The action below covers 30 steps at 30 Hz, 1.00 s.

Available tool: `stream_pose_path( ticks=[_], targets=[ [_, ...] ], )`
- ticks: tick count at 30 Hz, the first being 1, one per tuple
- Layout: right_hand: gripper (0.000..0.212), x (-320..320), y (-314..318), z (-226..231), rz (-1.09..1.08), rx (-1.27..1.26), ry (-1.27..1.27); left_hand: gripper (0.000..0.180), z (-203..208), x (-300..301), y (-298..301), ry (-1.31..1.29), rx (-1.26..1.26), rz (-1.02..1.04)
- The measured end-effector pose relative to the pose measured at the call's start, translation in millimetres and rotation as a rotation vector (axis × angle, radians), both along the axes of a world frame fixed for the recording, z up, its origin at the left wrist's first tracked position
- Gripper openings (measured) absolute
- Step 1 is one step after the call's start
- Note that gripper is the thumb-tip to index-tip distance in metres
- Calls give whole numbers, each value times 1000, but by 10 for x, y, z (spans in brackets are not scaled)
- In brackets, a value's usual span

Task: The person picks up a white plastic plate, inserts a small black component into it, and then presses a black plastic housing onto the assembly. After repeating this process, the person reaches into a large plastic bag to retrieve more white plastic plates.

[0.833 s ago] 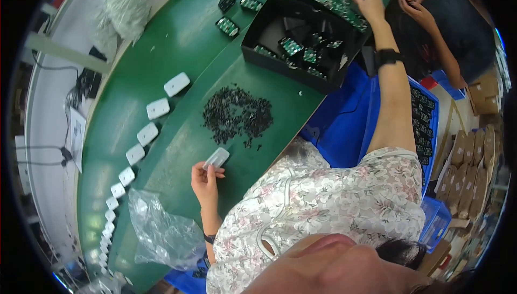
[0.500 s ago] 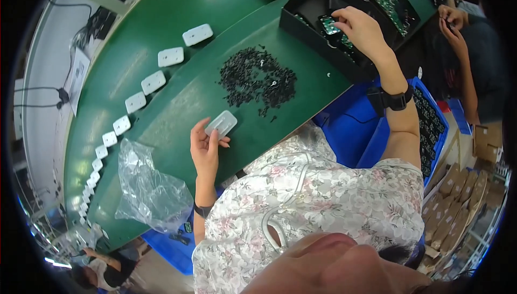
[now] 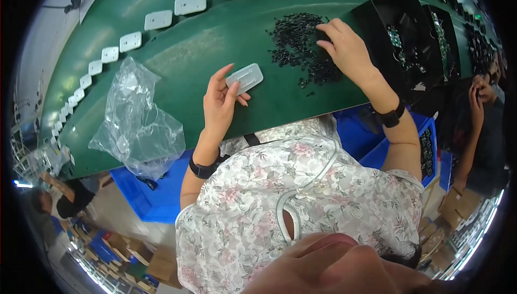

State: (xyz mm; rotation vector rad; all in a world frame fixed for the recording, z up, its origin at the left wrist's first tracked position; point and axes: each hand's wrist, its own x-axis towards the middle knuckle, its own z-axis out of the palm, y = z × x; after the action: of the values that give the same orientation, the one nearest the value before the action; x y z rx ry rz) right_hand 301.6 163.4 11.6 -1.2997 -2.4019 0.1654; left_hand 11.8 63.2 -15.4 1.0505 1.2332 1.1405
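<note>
In my left hand (image 3: pixel 218 102) is a white plastic shell (image 3: pixel 251 76), a shallow rounded rectangle gripped between thumb and fingers above the green table. My right hand (image 3: pixel 349 51) reaches over the right side of a pile of small black parts (image 3: pixel 293 38). Its thumb and forefinger are apart, and no object shows between them. Whether the fingertips touch the parts is hard to tell. A black box (image 3: pixel 374 27) with green circuit boards (image 3: pixel 396 40) inside stands just right of this hand.
A curved row of white shells (image 3: pixel 190 4) runs along the table's far left. A crumpled clear plastic bag (image 3: pixel 137 127) lies left of my left hand. Blue bins (image 3: pixel 145 199) sit below the near edge. At the far right, a co-worker's hands (image 3: pixel 482 92) are busy.
My right hand has left a circuit board in the black box and moved to the black parts. My left hand still holds the white shell. The whole view has shifted.
</note>
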Motion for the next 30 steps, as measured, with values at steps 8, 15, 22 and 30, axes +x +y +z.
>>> stream_pose_path(
  ticks=[8, 15, 22, 30],
  targets=[
    [12, -148, 91, -122, -96, -82, 138, 31, 82, -21, 95, 5, 20, -17],
    [8, -232, 68, -75, -106, 68, 27, 23, 247, 71, 285, 144, 196, -118],
    [8, -353, -5, 59, -245, -387, 589, 18, 278, 164, 337, 105, 166, -73],
    [11, -931, -198, 264, -74, -904, 1052, 17, 371, 317, 414, 362, 423, 78]
  ],
)
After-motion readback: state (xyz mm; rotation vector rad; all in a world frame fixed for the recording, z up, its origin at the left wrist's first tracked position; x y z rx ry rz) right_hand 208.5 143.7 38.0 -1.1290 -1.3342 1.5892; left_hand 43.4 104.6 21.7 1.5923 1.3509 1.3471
